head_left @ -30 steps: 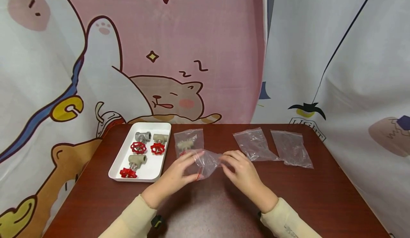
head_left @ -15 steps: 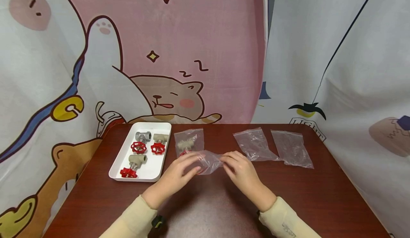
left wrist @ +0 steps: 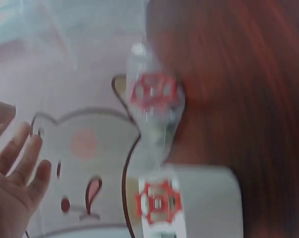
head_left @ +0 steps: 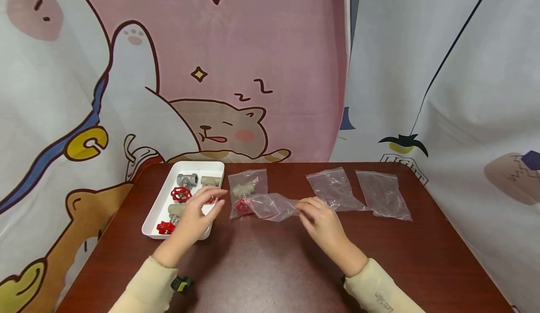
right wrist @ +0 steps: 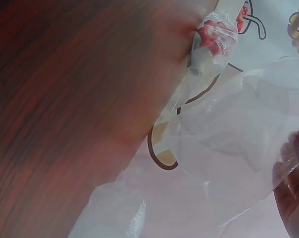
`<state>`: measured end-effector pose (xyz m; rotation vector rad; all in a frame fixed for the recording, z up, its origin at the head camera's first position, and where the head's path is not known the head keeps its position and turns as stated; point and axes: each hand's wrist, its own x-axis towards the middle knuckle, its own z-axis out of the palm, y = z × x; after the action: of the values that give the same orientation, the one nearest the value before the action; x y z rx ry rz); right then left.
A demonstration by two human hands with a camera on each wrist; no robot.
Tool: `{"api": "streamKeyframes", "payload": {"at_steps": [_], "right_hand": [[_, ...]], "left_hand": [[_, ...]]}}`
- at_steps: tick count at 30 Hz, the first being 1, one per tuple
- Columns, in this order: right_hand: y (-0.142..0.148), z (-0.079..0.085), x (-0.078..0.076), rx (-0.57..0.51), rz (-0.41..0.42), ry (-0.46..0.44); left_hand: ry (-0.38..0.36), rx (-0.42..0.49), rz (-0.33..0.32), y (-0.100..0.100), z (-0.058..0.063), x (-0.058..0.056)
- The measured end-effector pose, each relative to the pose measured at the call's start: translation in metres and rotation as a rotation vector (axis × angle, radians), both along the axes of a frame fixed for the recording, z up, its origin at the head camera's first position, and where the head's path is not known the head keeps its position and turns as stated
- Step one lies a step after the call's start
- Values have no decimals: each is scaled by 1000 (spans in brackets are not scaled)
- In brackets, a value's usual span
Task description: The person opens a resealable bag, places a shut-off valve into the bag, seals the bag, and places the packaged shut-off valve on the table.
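- the head view alone gives us both hands together: the left hand [head_left: 191,219] is relaxed, grasping nothing, its fingers above the right edge of the white tray [head_left: 159,210]; the right hand [head_left: 324,224] pinches the right end of a clear bag [head_left: 276,208].
- that bag's left end overlaps a bagged valve [head_left: 243,191] in our line of sight; we cannot tell whether they touch.
- the right wrist view shows us the clear bag as a wide, thin sheet; the left wrist view is blurred, but the red wheel in plastic is probably the bagged valve's.
- the tray, with three valves [head_left: 181,194], stands at the desk's back left corner; two flat bags [head_left: 337,192] lie toward the back right corner.
- the desk [head_left: 261,266] is dark red-brown wood grain, before a cartoon cloth [head_left: 291,32].
- behind the back right corner we read "light" on the cloth; the print on the right sleeve [head_left: 377,287] is too small.
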<state>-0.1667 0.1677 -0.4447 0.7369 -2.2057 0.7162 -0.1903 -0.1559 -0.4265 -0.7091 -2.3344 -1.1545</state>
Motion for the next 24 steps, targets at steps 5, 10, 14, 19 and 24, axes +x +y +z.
{"api": "streamKeyframes", "payload": {"at_steps": [5,10,14,19,24], "right_hand": [[1,0,-1,-12,-3,24],[1,0,-1,-20,1,8],[1,1,-2,-31,6,-14],[1,3,-1,-37,5,-40],[0,4,-2,-48,10,-29]], "left_hand": [[-42,-50,134,-33,-1,-8],[-179,-137,252,-65,-7,-15],[-358,-189,348,-88,-10,-19],[-636,-236,437,-110,-18,-25],[-863,-283,455,-120,-23,-29]]}}
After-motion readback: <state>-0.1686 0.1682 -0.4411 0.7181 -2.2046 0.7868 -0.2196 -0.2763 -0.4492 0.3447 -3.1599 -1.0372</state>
